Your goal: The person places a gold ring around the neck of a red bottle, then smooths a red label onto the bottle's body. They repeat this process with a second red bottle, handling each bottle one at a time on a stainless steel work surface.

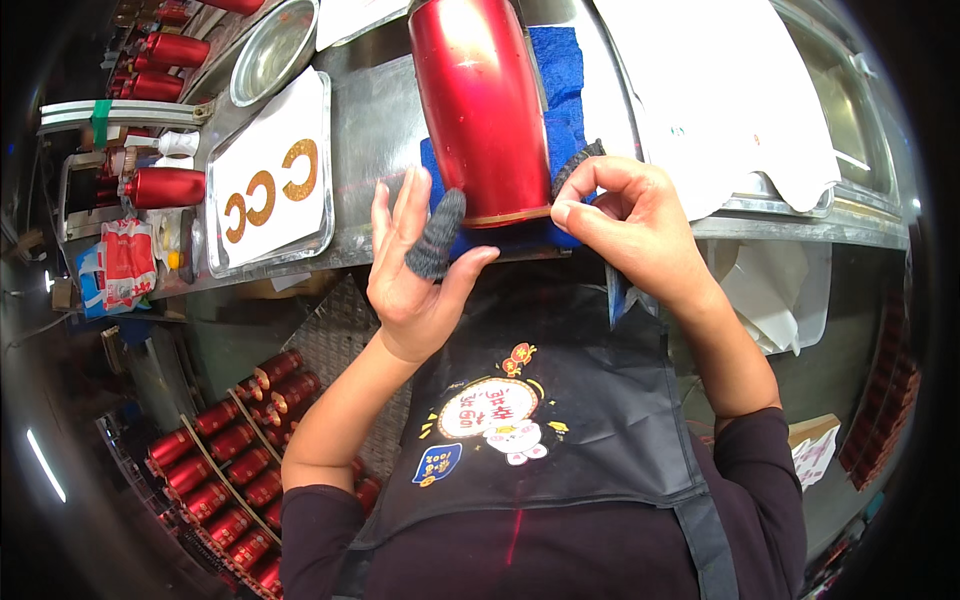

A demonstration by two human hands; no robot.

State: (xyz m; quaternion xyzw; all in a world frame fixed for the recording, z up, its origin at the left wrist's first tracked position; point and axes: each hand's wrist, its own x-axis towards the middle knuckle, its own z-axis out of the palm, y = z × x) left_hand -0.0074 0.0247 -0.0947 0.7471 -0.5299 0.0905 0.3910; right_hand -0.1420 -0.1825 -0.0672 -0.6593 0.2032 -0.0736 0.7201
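Observation:
A shiny red metal bottle [480, 110] lies over a blue cloth [560, 75], its base toward me. Along the base edge runs a thin gold-brown strip [505, 216]. My left hand [405, 275] is open at the base's left side, fingers spread, a grey knit cover on one finger overlapping the bottle. At the right end of the strip, my right hand [640, 225] is closed in a pinch, with thumb and finger at the bottle's edge. What the pinch holds is too small to make out. Another grey knit cover [577, 165] shows on a right finger.
Left of the bottle, a clear tray [212, 225] holds a white sheet with three gold curved pieces [298, 170]. A metal bowl [275, 50] stands behind it. White sheeting [720, 110] covers the bench's right. Red bottles [168, 187] stand far left; more fill a rack [240, 470] below.

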